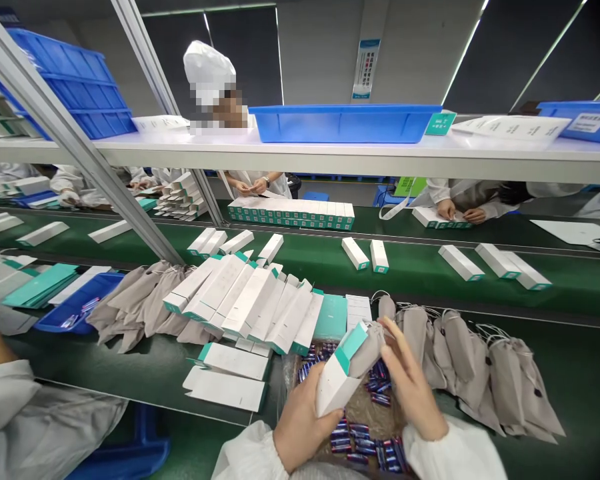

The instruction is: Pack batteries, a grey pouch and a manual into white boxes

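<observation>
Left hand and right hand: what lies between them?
Between the left hand and right hand, the head view shows a white-and-teal box with a gray cloth pouch at its end.

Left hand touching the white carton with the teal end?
Touching. The head view shows the left hand wrapped around the lower end of the white carton, with no gap between them.

No legible txt: wall poster [365, 69] & blue crate label [589, 123] too small to read.
</observation>
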A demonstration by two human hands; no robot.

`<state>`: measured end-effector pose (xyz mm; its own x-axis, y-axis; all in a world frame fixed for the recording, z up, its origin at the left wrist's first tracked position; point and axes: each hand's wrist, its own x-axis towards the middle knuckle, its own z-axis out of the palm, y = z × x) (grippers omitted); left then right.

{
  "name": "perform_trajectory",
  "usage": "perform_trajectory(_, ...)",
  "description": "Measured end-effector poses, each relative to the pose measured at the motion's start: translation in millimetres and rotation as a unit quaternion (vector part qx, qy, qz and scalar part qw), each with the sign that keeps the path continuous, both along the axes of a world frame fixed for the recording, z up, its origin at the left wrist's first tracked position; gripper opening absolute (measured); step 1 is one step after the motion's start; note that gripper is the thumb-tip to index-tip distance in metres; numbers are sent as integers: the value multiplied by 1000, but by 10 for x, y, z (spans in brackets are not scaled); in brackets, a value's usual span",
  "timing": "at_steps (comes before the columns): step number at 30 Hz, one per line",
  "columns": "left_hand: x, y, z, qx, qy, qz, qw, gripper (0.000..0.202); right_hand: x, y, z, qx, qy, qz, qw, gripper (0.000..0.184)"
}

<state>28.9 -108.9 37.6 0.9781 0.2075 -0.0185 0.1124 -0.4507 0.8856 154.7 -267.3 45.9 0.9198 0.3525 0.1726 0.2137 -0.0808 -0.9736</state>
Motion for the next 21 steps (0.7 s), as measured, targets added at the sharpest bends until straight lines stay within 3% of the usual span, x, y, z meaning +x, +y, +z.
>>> perform_trajectory(4,23,-22,13,-56,2,-12,998,58,212,-98,329,-131,-101,118,979,33)
perform_trajectory(8,42,-33,-21,-76,-23,-18,997,57,188,-58,447,-189,-180,188,947,30)
perform_trajectory(12,41,-52,-46,-74,-29,-16,997,59,156,17,546,-204,-156,193,947,31)
perform_trajectory(15,47,-75,-83,-87,-39,-23,995,58,134,101,618,-264,-130,261,919,18)
perform_trajectory(17,73,-81,-107,-105,-52,-24,993,57,132,160,599,-293,-131,294,901,13)
perform_trajectory(18,95,-78,-111,-119,-60,-18,991,57,143,181,558,-288,-129,287,904,12)
perform_trajectory(21,176,-59,-80,-182,-74,19,980,54,243,162,297,-230,-113,177,950,28)
